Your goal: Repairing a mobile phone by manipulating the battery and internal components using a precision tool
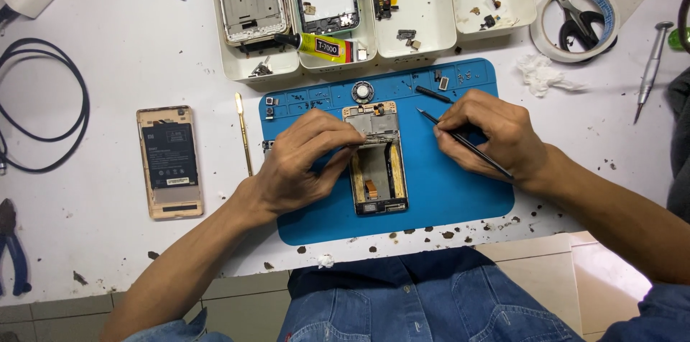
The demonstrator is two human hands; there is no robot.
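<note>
A rubbery blue work mat (445, 198) with rounded corners lies on a chipped, scuffed white table (100, 241), and everything else sits around it. At the mat's middle lies an opened phone frame (376, 162), a gold-edged metal rectangle with a grey shield plate in its upper half and a bare hollow with a small orange flex strip below. The left hand (302, 166) presses down on the frame's left edge, thumb and fingers curled over its upper part. The right hand (496, 133), over the mat's right half, pinches thin black tweezers (460, 140) like a pen, the fine tip aimed at the frame's upper right corner. Just left of the mat lie a slim gold pry stick (243, 133) and, farther out, a gold phone back (169, 162) holding a flat black battery. Above the mat stand white plastic trays (431, 29) of small parts, with a yellow glue tube (323, 46) across their near rims.
</note>
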